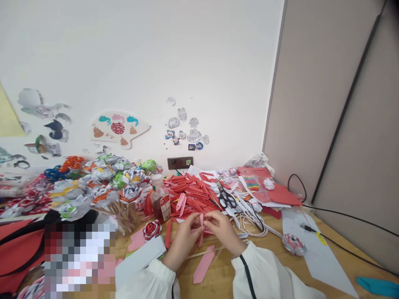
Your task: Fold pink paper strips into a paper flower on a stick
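Note:
Both my hands meet over the front middle of the wooden table. My left hand (189, 233) pinches a narrow pink paper strip (201, 238) between its fingers. From the other side my right hand (220, 228) grips the same strip, fingertips close to the left ones. The fingers partly hide the strip. Just below lies a flat pink paper piece (204, 265) with a pointed end, beside a thin wooden stick (199, 253). Behind my hands spreads a heap of folded red paper strips (193, 193).
Black-handled scissors (227, 198) and a pearl string (249, 224) lie right of the heap. A bottle (158, 201) stands left, near a red-and-white paper rose (151, 229) and many paper flowers (102, 182). A black cable (339, 245) crosses the right side.

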`<state>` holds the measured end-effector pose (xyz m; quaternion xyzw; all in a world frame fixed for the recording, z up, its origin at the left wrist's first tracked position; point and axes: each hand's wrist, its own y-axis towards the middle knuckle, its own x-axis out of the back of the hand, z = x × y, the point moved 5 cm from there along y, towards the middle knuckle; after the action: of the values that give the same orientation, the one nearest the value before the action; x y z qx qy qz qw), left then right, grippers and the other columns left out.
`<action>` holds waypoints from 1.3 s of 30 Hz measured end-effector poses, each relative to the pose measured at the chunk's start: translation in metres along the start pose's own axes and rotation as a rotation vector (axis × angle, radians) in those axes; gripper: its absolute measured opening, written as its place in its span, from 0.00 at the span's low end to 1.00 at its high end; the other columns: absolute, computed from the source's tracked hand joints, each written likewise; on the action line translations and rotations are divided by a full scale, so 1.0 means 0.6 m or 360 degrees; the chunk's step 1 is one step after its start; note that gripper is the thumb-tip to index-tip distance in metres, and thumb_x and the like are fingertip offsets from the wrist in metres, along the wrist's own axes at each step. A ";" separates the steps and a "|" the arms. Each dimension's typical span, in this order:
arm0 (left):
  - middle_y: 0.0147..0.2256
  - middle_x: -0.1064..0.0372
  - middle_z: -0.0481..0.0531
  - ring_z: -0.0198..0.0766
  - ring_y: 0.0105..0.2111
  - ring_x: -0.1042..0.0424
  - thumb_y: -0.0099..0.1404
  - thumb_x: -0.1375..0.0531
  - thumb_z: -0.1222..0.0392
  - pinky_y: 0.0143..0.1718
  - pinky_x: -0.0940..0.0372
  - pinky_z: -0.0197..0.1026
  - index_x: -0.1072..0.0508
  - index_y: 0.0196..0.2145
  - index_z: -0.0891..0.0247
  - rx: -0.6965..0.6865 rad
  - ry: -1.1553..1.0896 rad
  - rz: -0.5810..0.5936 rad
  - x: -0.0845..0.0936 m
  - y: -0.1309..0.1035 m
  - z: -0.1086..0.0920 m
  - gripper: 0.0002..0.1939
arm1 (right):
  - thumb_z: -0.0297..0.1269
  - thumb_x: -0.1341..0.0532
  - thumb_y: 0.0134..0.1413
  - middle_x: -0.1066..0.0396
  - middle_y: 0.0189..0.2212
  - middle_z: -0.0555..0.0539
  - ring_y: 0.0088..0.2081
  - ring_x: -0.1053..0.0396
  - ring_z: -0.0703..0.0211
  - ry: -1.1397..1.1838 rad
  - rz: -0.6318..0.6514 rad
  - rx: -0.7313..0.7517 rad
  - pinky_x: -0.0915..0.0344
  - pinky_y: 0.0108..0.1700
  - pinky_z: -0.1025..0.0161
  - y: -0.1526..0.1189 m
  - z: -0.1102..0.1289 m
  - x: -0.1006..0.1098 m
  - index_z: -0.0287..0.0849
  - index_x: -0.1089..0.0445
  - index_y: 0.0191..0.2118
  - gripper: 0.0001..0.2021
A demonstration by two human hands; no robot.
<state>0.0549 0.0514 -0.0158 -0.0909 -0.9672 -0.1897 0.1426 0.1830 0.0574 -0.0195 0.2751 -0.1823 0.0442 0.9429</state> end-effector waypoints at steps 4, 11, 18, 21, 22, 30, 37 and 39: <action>0.37 0.26 0.55 0.42 0.37 0.26 0.56 0.44 0.63 0.39 0.33 0.44 0.36 0.40 0.62 -0.0055 0.0113 -0.0002 -0.002 -0.005 0.002 0.13 | 0.35 0.40 0.49 0.30 0.31 0.48 0.35 0.32 0.58 0.0118 -0.0024 -0.0018 0.36 0.37 0.64 -0.001 -0.009 -0.006 0.41 0.30 0.33 0.06; 0.41 0.28 0.55 0.40 0.41 0.29 0.61 0.48 0.63 0.42 0.34 0.45 0.35 0.45 0.59 -0.0420 0.0580 -0.0135 0.001 -0.012 -0.008 0.14 | 0.32 0.40 0.49 0.31 0.30 0.49 0.36 0.34 0.58 -0.0040 -0.0186 0.0132 0.39 0.38 0.64 -0.003 0.012 0.007 0.42 0.32 0.31 0.02; 0.37 0.29 0.52 0.42 0.41 0.31 0.62 0.48 0.64 0.46 0.38 0.52 0.34 0.38 0.59 -0.0847 0.1060 -0.0434 0.008 -0.028 -0.031 0.07 | 0.28 0.41 0.50 0.31 0.31 0.49 0.37 0.36 0.58 -0.0192 -0.0302 0.0405 0.41 0.40 0.63 -0.015 0.048 0.014 0.43 0.34 0.33 0.04; 0.38 0.28 0.52 0.41 0.41 0.31 0.62 0.49 0.65 0.46 0.38 0.51 0.34 0.40 0.59 -0.0968 0.1124 -0.0456 0.005 -0.032 -0.040 0.08 | 0.27 0.42 0.51 0.32 0.32 0.50 0.37 0.37 0.59 -0.0194 -0.0340 0.0450 0.41 0.40 0.63 -0.018 0.051 0.013 0.44 0.35 0.34 0.05; 0.38 0.28 0.52 0.41 0.41 0.31 0.62 0.49 0.66 0.46 0.38 0.51 0.35 0.39 0.59 -0.0990 0.1135 -0.0453 0.004 -0.033 -0.042 0.08 | 0.27 0.42 0.51 0.31 0.32 0.50 0.37 0.37 0.59 -0.0191 -0.0342 0.0459 0.41 0.40 0.63 -0.018 0.051 0.013 0.44 0.35 0.34 0.05; 0.35 0.28 0.51 0.40 0.37 0.30 0.62 0.49 0.66 0.45 0.38 0.49 0.35 0.39 0.60 -0.0962 0.1197 -0.0442 0.005 -0.030 -0.048 0.09 | 0.27 0.41 0.51 0.31 0.31 0.50 0.36 0.36 0.59 -0.0180 -0.0322 0.0440 0.40 0.38 0.64 -0.016 0.056 0.014 0.44 0.34 0.34 0.06; 0.36 0.28 0.51 0.40 0.38 0.30 0.62 0.50 0.67 0.45 0.38 0.49 0.35 0.39 0.60 -0.0966 0.1211 -0.0420 0.004 -0.032 -0.052 0.08 | 0.28 0.41 0.50 0.32 0.32 0.49 0.36 0.35 0.59 -0.0162 -0.0411 0.0357 0.39 0.38 0.64 -0.020 0.050 0.015 0.44 0.34 0.34 0.05; 0.36 0.28 0.51 0.41 0.38 0.31 0.62 0.49 0.67 0.45 0.39 0.49 0.35 0.39 0.60 -0.0964 0.1209 -0.0410 0.003 -0.033 -0.051 0.08 | 0.28 0.41 0.49 0.32 0.31 0.49 0.35 0.35 0.59 -0.0176 -0.0409 0.0360 0.39 0.38 0.64 -0.021 0.050 0.015 0.44 0.34 0.33 0.04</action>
<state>0.0560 0.0216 0.0052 0.0673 -0.7519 -0.4976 0.4272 0.1840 0.0308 0.0007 0.4023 -0.1912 -0.0718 0.8924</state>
